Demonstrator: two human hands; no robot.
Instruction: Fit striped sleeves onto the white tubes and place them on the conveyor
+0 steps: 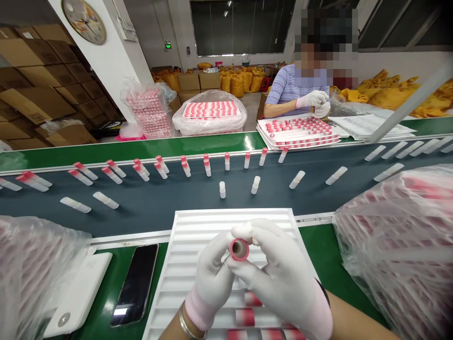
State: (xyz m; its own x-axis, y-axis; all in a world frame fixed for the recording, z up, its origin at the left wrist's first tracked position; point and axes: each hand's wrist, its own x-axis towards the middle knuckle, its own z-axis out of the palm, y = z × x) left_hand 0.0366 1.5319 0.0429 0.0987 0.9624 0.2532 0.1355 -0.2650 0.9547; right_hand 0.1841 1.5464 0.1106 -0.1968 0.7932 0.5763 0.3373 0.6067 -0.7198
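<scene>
Both my hands wear white gloves with pink cuffs. Between them is a small hollow tube (244, 255) with a pink rim, its opening turned towards me. My left hand (212, 276) closes round its left side, while the fingers and thumb of my right hand (285, 269) grip it from the right. Beneath my hands lies a white ridged tray (191, 250). Several pink-and-white tubes (245, 317) rest in its near grooves, partly hidden by my right hand.
Behind the tray, a dark conveyor belt (159, 208) carries several upright tubes, pink-topped and plain white. A phone (136, 285) and white device (79, 295) lie left. Plastic-wrapped stacks (399, 241) flank me. Across the belt, a gloved co-worker (300, 92) sits behind filled trays (300, 132).
</scene>
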